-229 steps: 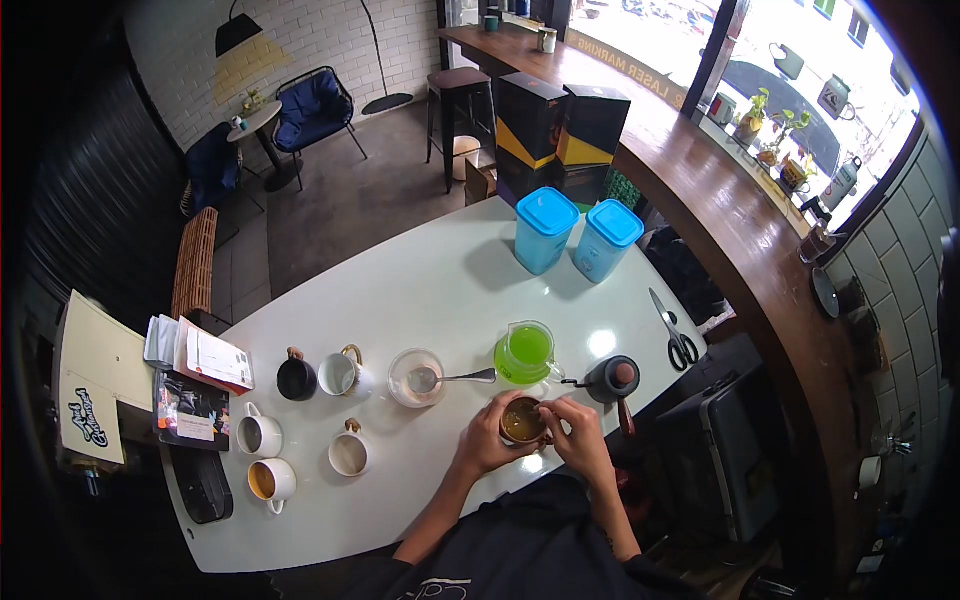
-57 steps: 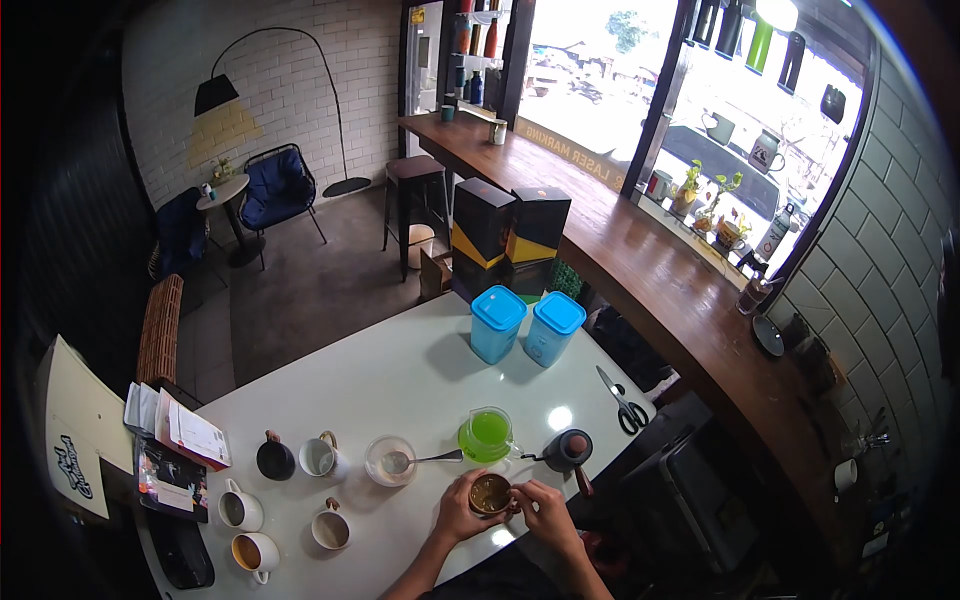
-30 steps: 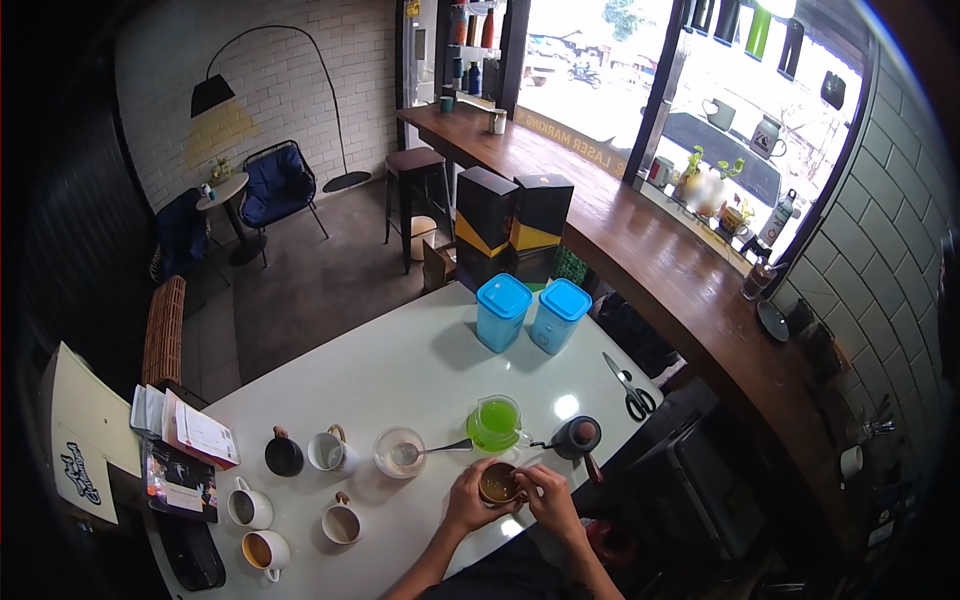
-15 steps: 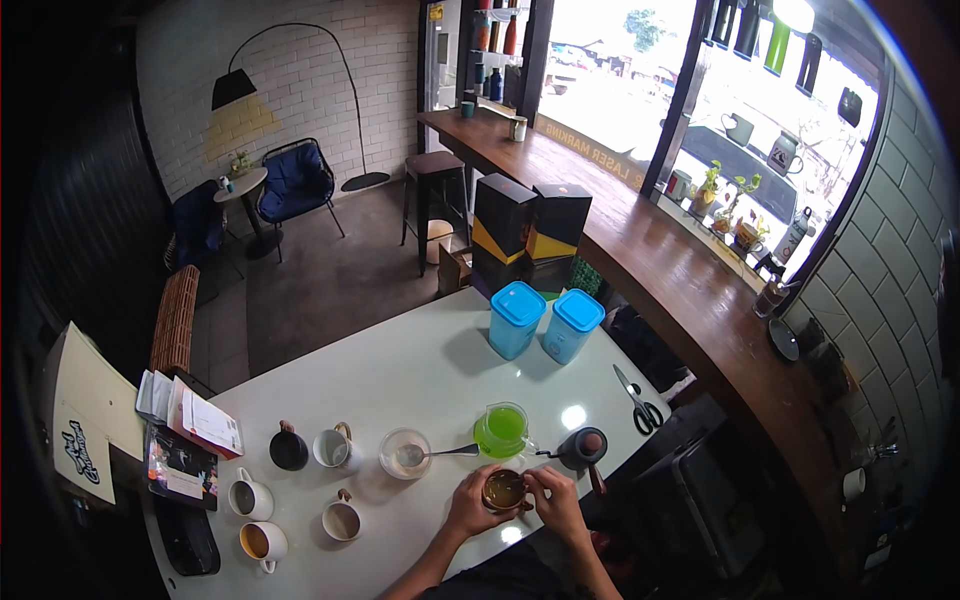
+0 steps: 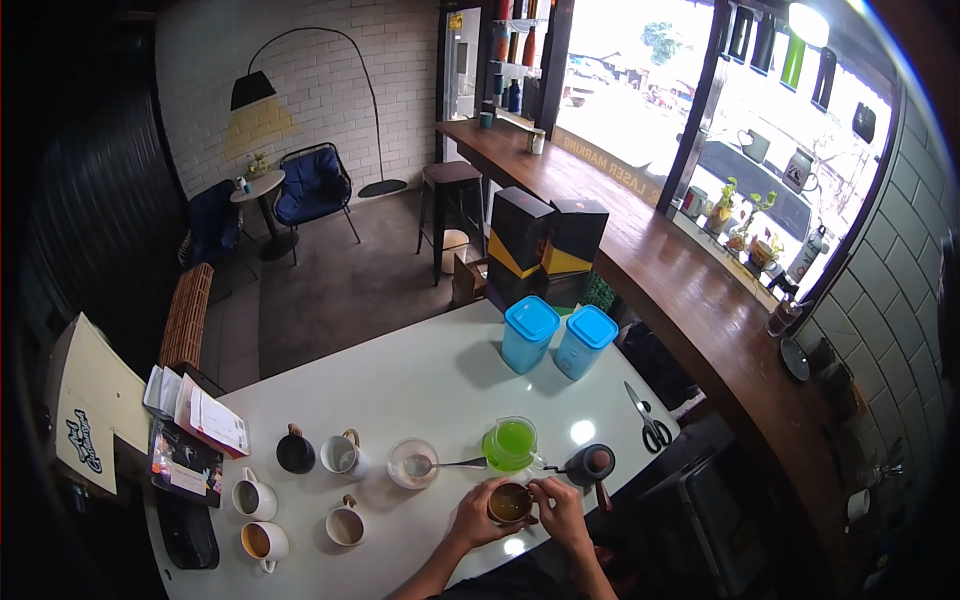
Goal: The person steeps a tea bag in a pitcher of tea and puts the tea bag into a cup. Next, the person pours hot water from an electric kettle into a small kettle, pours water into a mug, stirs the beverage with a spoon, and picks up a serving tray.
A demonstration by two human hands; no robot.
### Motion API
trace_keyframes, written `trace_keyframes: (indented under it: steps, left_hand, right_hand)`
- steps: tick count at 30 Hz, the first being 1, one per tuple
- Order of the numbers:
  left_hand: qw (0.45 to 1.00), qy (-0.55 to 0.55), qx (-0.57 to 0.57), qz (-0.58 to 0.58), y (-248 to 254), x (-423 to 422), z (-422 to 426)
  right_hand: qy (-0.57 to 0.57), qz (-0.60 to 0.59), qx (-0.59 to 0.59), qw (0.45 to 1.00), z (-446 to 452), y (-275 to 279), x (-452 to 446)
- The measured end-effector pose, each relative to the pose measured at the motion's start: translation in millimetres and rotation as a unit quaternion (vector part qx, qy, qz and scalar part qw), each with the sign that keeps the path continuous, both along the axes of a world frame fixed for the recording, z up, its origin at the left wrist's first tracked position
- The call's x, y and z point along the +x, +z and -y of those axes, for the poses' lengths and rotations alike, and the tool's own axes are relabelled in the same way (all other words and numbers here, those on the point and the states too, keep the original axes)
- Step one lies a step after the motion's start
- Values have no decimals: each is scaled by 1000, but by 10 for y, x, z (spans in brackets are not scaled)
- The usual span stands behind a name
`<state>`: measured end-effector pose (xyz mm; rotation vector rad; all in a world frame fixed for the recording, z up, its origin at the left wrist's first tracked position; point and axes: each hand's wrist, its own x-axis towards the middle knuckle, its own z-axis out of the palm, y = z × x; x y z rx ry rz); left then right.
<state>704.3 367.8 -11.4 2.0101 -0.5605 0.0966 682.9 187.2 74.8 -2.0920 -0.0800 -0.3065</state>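
Note:
My left hand (image 5: 479, 515) is wrapped round the left side of a cup (image 5: 510, 503) that has brownish liquid in it. At the cup's right rim, the fingers of my right hand (image 5: 559, 510) are pinched together against it. Just beyond the cup stands a glass pitcher of green liquid (image 5: 510, 445). A clear bowl (image 5: 405, 476) to the left has a spoon (image 5: 460, 464) resting across its rim. To the right of the pitcher is a dark hand grinder (image 5: 588, 463) with a crank and a wooden handle.
Several mugs, including a black mug (image 5: 295, 454) and a white mug (image 5: 346, 526), stand on the left of the white table (image 5: 400, 370). Two blue-lidded containers (image 5: 530, 335) are at the back, scissors (image 5: 650, 425) at the right edge. Papers (image 5: 215, 420) lie far left.
The whole scene has shifted slightly right in view as the camera turned. Both hands remain at the cup, with the right fingers still at its right rim.

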Motion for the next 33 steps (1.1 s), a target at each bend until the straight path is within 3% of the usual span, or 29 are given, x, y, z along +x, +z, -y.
trace_keyframes:
  steps: [6,12,23,29,33]
  left_hand:
    - [1000,-3,-5,2,41,6,-15]
    - [1000,-1,-7,8,-32,19,3]
    - [1000,-3,-8,11,-6,7,2]
    - [1000,2,0,0,33,-9,12]
    - [1000,-3,7,28,21,16,-13]
  right_hand:
    - [64,-26,-27,997,33,-6,-37]
    - [-7,-10,20,1000,49,-51,-24]
    - [56,-10,-17,998,80,-77,-7]
    - [-8,2,2,1000,29,-39,16]
    - [49,5,-6,999,-16,-7,6]
